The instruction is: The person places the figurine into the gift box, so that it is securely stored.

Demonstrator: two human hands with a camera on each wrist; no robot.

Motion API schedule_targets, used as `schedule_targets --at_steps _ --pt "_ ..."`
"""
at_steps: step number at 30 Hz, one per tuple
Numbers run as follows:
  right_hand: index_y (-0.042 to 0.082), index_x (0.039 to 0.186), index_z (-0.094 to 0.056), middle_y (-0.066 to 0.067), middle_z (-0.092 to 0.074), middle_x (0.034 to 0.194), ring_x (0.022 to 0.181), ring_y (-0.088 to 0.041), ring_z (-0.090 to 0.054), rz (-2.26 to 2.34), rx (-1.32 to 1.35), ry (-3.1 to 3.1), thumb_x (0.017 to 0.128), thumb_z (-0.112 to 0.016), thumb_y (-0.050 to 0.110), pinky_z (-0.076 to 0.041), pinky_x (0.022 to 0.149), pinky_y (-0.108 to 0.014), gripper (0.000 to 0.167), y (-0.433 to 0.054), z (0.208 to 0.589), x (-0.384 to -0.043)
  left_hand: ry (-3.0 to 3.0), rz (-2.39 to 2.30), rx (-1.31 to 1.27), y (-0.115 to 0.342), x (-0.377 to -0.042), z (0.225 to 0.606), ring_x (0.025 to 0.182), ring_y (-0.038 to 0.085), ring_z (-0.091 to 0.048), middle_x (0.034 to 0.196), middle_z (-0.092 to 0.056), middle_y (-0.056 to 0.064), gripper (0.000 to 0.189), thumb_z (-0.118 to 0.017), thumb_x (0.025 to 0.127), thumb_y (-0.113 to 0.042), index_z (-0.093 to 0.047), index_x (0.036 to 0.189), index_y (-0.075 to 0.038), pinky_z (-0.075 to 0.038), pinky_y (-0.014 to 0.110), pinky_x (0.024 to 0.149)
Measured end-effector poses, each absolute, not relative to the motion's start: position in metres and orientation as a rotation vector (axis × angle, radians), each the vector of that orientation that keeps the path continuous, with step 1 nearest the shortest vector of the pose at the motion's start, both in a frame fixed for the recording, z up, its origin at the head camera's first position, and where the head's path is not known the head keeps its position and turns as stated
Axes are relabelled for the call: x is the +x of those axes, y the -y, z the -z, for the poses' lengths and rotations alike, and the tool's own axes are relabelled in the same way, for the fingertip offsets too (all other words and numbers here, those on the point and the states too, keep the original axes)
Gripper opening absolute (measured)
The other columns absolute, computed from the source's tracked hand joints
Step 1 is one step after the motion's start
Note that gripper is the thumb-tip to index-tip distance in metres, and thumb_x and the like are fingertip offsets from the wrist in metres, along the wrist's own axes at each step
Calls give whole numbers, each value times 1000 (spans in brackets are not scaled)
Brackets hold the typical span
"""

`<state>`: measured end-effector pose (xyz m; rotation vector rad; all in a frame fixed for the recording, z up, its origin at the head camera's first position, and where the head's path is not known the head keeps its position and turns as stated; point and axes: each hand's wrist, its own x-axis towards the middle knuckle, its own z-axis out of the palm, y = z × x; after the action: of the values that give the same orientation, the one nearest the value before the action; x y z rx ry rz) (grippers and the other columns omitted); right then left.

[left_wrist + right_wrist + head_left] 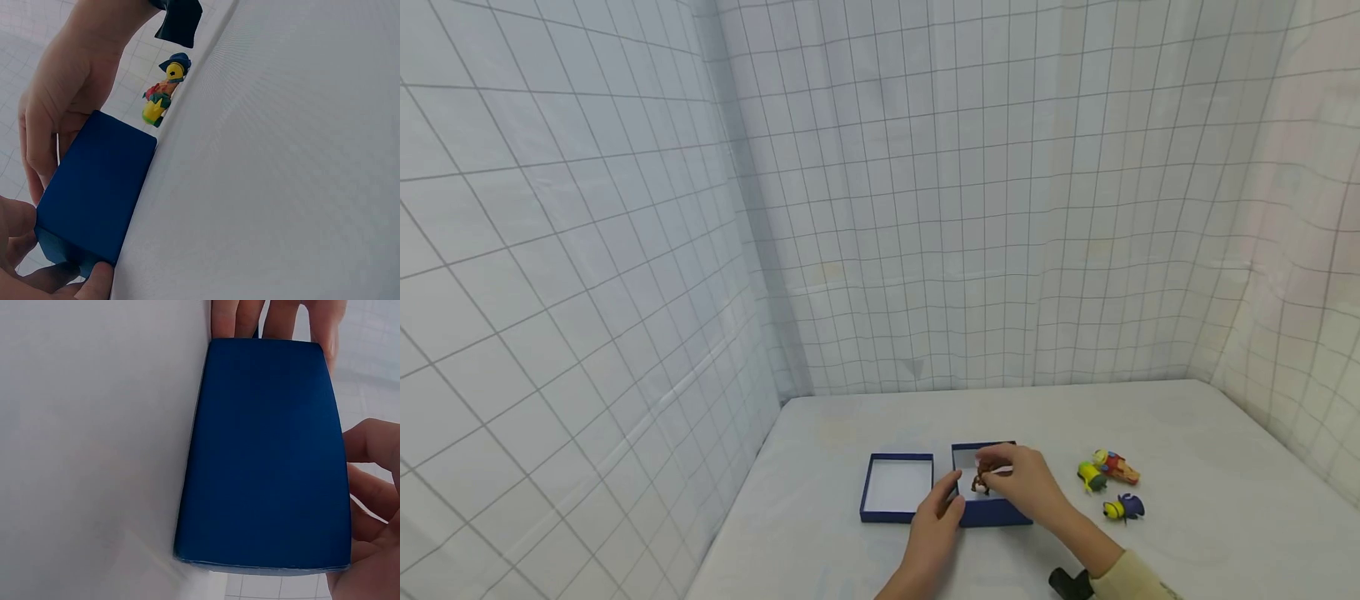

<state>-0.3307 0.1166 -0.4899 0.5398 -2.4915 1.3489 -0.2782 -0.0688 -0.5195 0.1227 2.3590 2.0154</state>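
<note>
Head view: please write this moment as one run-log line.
right hand: pinches brown figure inside blue box; left hand: touches box; three figures: right of box

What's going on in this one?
A person's right hand pinches a small brown toy figure within or just above an open dark-blue box with a white interior; the left hand touches the box's left end. A shallow dark-blue-rimmed tray, white inside, lies left of the box. Three small multicoloured toy figures lie on the white table, right of the box.
</note>
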Motion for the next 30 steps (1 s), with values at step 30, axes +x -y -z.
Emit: schedule_targets --at_steps 30 --pt "18 105 -79 12 -73 89 75 -4 -69 -1133 739 2718 83 -79 11 -58 66 -29 23 -109 490 -338 -2363 -2018 161 69 -278 520 138 40 -44 156 -42 12 42 -55 105 -23 -52 147 -26 -51 46 100"
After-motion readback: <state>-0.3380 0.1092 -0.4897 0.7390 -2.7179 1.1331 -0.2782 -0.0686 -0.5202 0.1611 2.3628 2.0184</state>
